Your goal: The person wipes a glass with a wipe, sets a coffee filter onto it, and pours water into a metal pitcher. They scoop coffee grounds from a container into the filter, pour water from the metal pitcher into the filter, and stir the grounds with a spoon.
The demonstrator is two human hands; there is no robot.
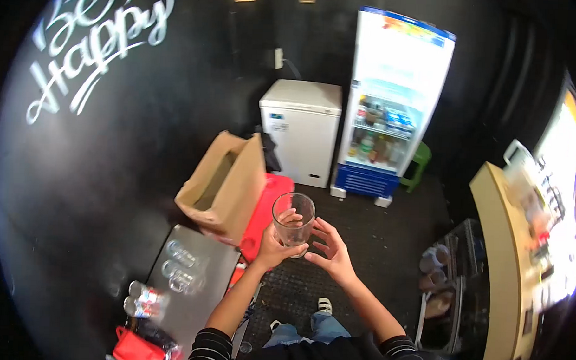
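A clear drinking glass (294, 213) stands nearly upright in front of me, its rim toward the camera. My left hand (274, 248) is wrapped around the lower left side of it, and some of its fingers show through the glass. On the other side my right hand (333, 253) has its fingers spread and curved beside the glass. Its thumb is close to the base; whether it touches I cannot tell.
Left of me a dark table (198, 304) bears several clear glasses (180, 265), cans (143, 300) and a red bag (136, 347). A tall cardboard box (227, 184) stands at its far end. Ahead are a white freezer (300, 133) and a display fridge (392, 107); a wooden counter (507, 251) runs along the right.
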